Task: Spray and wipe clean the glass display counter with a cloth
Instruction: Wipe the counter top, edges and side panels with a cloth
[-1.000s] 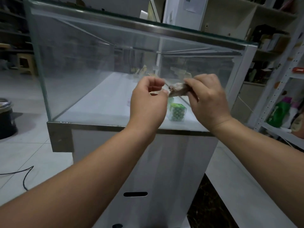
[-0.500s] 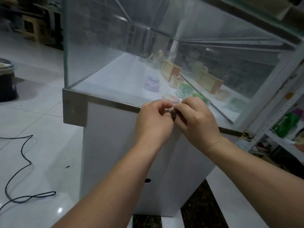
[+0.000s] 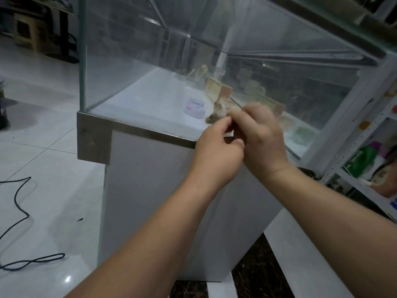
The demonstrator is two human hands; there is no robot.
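Note:
The glass display counter (image 3: 137, 61) stands in front of me on a white cabinet base, with a metal band along the bottom of the glass. A small, crumpled grey-brown cloth (image 3: 218, 114) is bunched between both hands, right in front of the lower end pane. My left hand (image 3: 217, 147) pinches its near end with curled fingers. My right hand (image 3: 261, 136) grips it from the right, fingers curled over it. Most of the cloth is hidden by the hands. No spray bottle is in view.
Inside the counter lie a purple round box (image 3: 194, 108), wooden boxes (image 3: 217, 89) and other small goods. A black cable (image 3: 19, 214) snakes over the white tiled floor on the left. White shelving (image 3: 365, 147) with a green bottle (image 3: 361, 161) stands on the right.
My view has dropped from the counter's top toward its base. Both hands, still together on the cloth, now sit low by the metal band; the cloth shows again above the fingers.

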